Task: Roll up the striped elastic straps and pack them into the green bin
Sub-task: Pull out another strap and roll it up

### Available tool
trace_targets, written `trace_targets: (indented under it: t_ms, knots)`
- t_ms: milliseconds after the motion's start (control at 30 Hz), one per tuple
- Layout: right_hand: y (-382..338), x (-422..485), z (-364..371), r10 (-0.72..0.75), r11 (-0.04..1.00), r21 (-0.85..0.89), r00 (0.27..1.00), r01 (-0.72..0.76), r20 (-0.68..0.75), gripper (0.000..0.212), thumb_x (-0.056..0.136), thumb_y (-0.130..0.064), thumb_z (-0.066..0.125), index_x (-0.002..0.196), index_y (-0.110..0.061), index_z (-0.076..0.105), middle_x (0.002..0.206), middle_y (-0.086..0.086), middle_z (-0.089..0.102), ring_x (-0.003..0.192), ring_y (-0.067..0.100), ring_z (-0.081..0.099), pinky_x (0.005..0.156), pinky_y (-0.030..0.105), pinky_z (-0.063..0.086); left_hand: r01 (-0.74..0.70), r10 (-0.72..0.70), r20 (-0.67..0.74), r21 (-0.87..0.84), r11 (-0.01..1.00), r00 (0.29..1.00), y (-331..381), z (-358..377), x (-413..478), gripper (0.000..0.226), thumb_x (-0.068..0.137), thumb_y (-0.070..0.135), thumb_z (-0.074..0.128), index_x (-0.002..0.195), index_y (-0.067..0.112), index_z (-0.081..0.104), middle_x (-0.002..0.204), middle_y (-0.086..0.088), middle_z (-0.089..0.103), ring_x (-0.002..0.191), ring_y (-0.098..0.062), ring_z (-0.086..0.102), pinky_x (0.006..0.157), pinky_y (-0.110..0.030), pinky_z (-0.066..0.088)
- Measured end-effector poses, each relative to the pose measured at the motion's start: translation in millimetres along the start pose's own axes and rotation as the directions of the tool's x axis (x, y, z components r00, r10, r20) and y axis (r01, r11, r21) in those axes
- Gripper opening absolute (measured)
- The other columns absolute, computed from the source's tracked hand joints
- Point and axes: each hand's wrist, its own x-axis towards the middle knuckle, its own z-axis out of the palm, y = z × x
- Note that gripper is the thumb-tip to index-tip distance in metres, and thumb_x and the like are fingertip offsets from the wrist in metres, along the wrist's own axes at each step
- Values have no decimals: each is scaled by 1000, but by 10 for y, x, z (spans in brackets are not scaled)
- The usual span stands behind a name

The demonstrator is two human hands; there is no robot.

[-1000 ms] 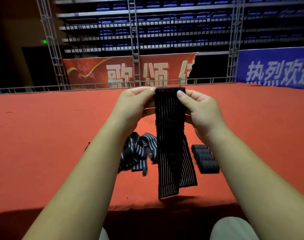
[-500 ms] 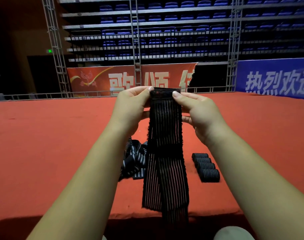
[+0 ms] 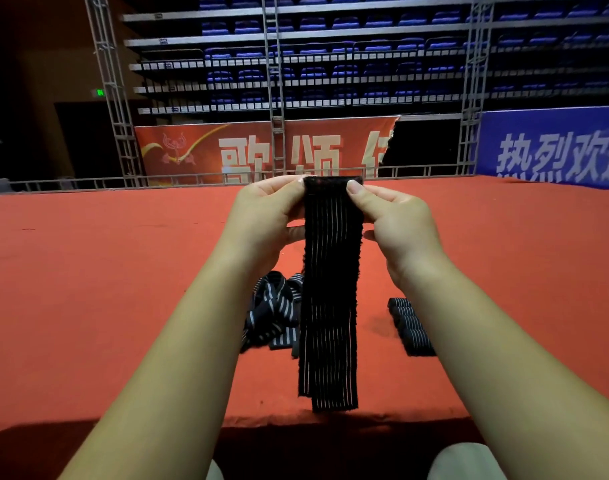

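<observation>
A black elastic strap with thin white stripes [image 3: 330, 306] hangs in front of me, folded double, its lower ends near the stage's front edge. My left hand [image 3: 265, 220] pinches its top left corner. Opposite, my right hand [image 3: 396, 223] pinches the top right corner. On the red carpet behind the strap lies a loose heap of striped straps [image 3: 273, 313]. To its right, several rolled straps [image 3: 412, 329] lie in a row, partly hidden by my right forearm. No green bin is in view.
The red carpeted stage [image 3: 88, 289] stretches wide on both sides; its front edge runs just below the strap's ends. Metal trusses [image 3: 109, 88], a red banner [image 3: 254, 150] and a blue banner [image 3: 552, 147] stand behind the far edge.
Both hands kept their pinch on the strap's top edge. The hanging part swung and shifted; its lower ends now hang lower in view and straighter.
</observation>
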Motion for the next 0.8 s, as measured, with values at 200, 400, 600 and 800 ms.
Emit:
trace_targets:
  t_ms: [200,400,600,800]
  knots:
    - [3,-70,53,-40,999,35,999,40,-13,24,97,-31,79,116,-15,82,95,-8,83,86,-2,77,72,15,57,0,2,24,-52,999,1000,-4,15,-63,21,108,14,61,112,6,80,108,-12,80,93,-20,75,79,-41,63]
    - [2,-129,63,-81,995,54,997,82,-18,8,99,-22,76,105,-18,81,73,-20,78,72,-10,73,60,5,50,1,-1,-3,-74,997,1000,-22,12,-90,22,107,14,62,116,2,79,113,-15,79,97,-22,74,81,-43,63]
    - [-15,-167,106,-96,994,51,993,100,-68,14,99,-21,77,107,-12,83,81,-11,82,76,-1,77,62,9,53,8,-9,-9,-111,994,1000,-32,35,-112,27,112,18,55,111,6,79,106,-9,80,91,-17,76,76,-38,63]
    - [10,-145,115,-84,994,68,995,88,-62,10,99,-20,77,103,-13,83,85,-6,83,77,4,79,64,13,55,-3,2,-5,-114,994,1000,-78,14,-96,24,108,18,64,118,1,77,113,-16,80,101,-22,77,80,-42,63]
